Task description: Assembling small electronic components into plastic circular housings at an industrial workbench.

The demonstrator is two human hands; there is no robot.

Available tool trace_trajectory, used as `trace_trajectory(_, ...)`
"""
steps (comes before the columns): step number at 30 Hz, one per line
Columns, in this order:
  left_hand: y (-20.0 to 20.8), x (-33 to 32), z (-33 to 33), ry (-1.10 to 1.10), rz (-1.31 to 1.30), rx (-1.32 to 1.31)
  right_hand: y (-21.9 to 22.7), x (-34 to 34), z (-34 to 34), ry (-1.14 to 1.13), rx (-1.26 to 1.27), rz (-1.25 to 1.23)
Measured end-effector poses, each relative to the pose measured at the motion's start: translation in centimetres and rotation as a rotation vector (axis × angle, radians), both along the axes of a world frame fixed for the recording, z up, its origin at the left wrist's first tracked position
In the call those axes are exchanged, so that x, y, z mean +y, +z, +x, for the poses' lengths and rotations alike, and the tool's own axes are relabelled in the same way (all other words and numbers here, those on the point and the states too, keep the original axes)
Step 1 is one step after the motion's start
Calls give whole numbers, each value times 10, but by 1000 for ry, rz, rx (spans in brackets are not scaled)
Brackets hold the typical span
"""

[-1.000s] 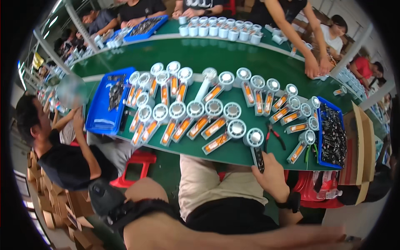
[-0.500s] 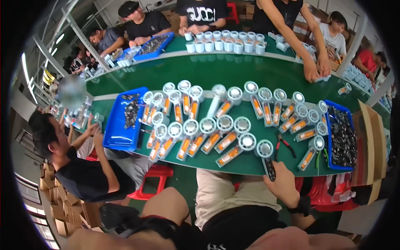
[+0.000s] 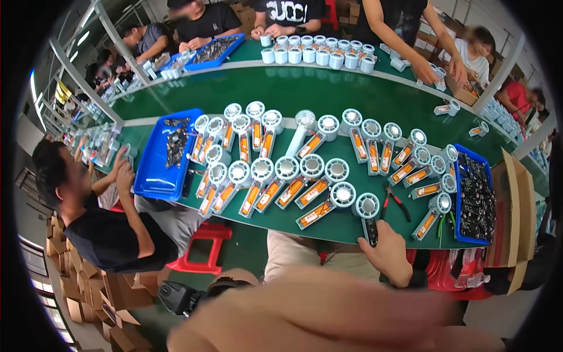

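Handheld fan [image 3: 368, 205]: I hold its handle in my right hand [image 3: 387, 253] at the tabletop's [image 3: 404, 236] near edge; my blurred left hand's [image 3: 352, 306] grip I cannot tell.

Large white capitals cross a black shirt [image 3: 287, 12] beyond the bench [image 3: 246, 91]'s far edge; print on the orange packs [image 3: 315, 216] is too small to read.

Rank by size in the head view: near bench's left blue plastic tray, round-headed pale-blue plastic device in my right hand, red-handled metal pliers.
1. Blue tray
2. Pale-blue device
3. Red-handled pliers
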State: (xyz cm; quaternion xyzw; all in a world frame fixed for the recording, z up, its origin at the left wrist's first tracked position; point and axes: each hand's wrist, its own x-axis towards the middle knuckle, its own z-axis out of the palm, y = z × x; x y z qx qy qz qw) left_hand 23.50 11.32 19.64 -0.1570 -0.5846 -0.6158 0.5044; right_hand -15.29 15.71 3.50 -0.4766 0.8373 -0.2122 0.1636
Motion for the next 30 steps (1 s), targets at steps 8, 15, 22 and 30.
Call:
trace_trajectory(8, 26, -31, -103, -43, 110, 2, 6, -8, 16, -23, -1, -33)
trace_trajectory(15, 23, -27, -56, -169, 144, -3, 15, -7, 18, -16, 20, -22)
trace_trajectory(22, 21, -14, -38, -205, 153, -65, 10, 3, 17, -2, 27, -4)
trace_trajectory(30, 83, -88, -136, -31, 366, -154, -4, -8, 9, -5, 66, -74)
